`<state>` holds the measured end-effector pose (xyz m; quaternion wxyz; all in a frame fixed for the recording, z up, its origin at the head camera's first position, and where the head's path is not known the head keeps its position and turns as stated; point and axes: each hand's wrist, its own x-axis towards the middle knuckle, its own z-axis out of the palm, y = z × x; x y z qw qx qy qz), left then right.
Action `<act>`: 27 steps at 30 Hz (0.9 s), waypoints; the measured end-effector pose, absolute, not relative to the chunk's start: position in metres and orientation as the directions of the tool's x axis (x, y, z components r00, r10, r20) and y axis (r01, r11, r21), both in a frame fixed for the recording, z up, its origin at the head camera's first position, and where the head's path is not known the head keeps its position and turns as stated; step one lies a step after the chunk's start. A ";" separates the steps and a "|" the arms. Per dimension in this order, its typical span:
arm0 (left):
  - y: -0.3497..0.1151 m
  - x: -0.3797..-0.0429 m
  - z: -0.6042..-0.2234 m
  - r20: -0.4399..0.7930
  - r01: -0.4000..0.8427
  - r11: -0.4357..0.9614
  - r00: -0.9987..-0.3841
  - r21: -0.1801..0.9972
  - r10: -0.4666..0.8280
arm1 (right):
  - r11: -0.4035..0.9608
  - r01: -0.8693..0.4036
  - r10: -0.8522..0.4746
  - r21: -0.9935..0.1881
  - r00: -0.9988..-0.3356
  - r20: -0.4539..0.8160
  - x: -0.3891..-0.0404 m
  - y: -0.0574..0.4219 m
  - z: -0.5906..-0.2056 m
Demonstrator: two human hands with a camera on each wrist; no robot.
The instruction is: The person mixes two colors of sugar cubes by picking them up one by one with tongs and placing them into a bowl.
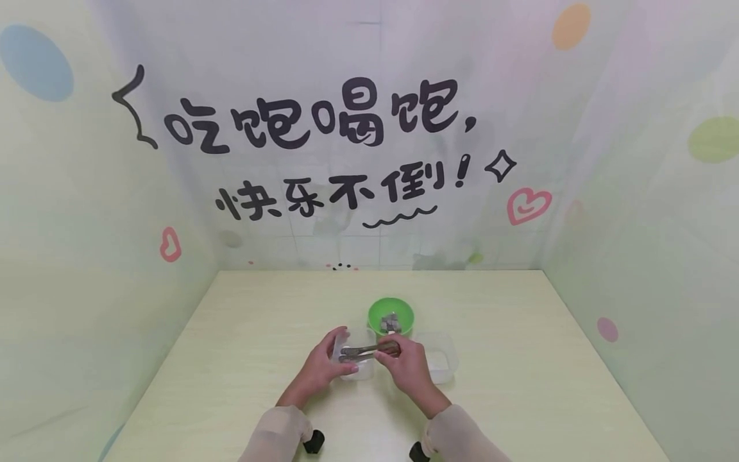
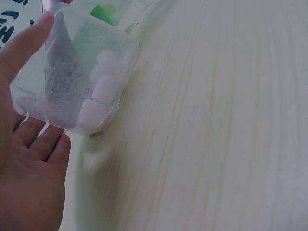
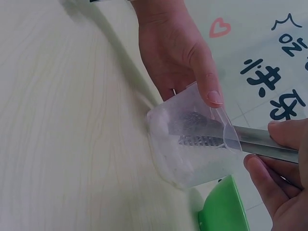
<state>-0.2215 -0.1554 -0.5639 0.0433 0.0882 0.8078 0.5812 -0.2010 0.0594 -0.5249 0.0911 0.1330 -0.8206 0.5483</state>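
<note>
So the left hand (image 1: 323,367) has a grip on a small clear plastic tub (image 2: 72,79), thumb on one side and fingers on the other, tipped over sideways. It's see-through but kinda hazy, with rounded corners, droplet-like specks and a few chunky white lumps (image 2: 98,91) inside. The right hand (image 1: 411,371) is pinching metal tongs (image 1: 369,350), dull grey with bumpy-textured ends poking into that tub. Just beyond the right hand there's a bright green bowl (image 1: 376,313) with greyish cubes (image 1: 390,322), and right beside that hand, another clear tub (image 1: 452,362).
</note>
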 end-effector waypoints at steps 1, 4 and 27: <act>-0.155 -0.222 -0.564 0.034 0.094 0.308 -0.981 0.947 0.193 | 0.363 -0.320 -0.118 -0.875 -0.947 0.298 -0.201 0.060 -0.525; -0.155 -0.222 -0.565 0.046 0.104 0.302 -0.980 0.947 0.195 | 0.348 -0.329 -0.111 -0.878 -0.944 0.309 -0.200 0.061 -0.522; -0.156 -0.222 -0.565 0.037 0.097 0.331 -0.982 0.939 0.185 | 0.227 -0.289 0.010 -0.930 -0.954 0.299 -0.202 0.082 -0.507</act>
